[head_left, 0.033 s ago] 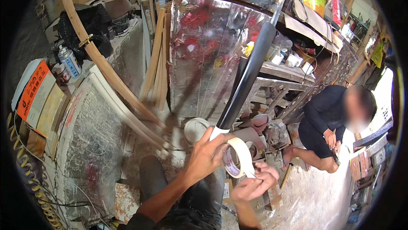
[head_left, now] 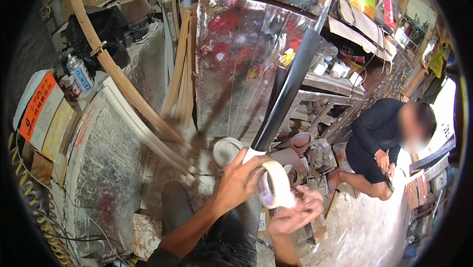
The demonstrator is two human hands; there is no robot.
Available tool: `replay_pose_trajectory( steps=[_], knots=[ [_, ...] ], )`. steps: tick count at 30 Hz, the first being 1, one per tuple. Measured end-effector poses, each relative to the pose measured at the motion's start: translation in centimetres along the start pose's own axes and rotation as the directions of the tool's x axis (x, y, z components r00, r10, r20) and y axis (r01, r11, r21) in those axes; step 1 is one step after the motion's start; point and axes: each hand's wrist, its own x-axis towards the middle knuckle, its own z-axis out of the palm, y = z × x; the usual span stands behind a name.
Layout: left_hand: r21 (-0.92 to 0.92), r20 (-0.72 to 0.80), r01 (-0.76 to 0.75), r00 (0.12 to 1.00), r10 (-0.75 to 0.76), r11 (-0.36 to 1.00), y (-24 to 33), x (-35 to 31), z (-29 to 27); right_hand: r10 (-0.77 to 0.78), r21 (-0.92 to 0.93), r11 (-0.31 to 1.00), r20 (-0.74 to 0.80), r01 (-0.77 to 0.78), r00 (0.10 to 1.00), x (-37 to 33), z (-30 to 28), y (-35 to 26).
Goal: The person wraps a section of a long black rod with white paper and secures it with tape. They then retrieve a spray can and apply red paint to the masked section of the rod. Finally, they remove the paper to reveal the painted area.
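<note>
My left hand (head_left: 236,183) is closed around the white-wrapped lower end of a long, glossy black rod (head_left: 285,97), which slants up and away to the right. At that hand's fingertips hangs a cream roll of masking tape (head_left: 282,188), its outer edge smeared by motion. My right hand (head_left: 298,213) is at the roll's lower right edge, fingers curled and slightly blurred against the tape. The fingertips' exact hold on it is partly hidden.
Long curved wooden pieces (head_left: 123,82) lean at the left beside a spray can (head_left: 80,72). A paint-spattered cabinet (head_left: 231,70) stands ahead. Below the rod is a round white lid or bucket (head_left: 226,149). A person (head_left: 377,139) in dark clothes sits at the right.
The tape roll has shifted slightly and its edge is now blurred near my right fingers. My left hand and the black rod stay almost in place.
</note>
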Motion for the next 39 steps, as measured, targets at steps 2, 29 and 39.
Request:
replay_pose_trajectory(
  steps=[2,29,39],
  knots=[
    [-0.03,-0.038,-0.016,0.999,0.015,0.999,-0.4,0.4,-0.2,0.215,0.211,0.95,0.082,-0.228,0.973,0.0,0.2,0.1],
    [-0.32,-0.013,0.526,0.829,-0.559,0.788,-6.1,-3.1,-1.9,0.634,-0.197,0.73,0.552,-0.655,0.541,3.2,8.6,6.0],
    [0.22,-0.094,0.473,0.881,-0.464,0.853,-3.1,-2.5,-3.2,0.622,-0.063,0.682,0.573,-0.728,0.534,1.3,7.7,6.4]
  ],
)
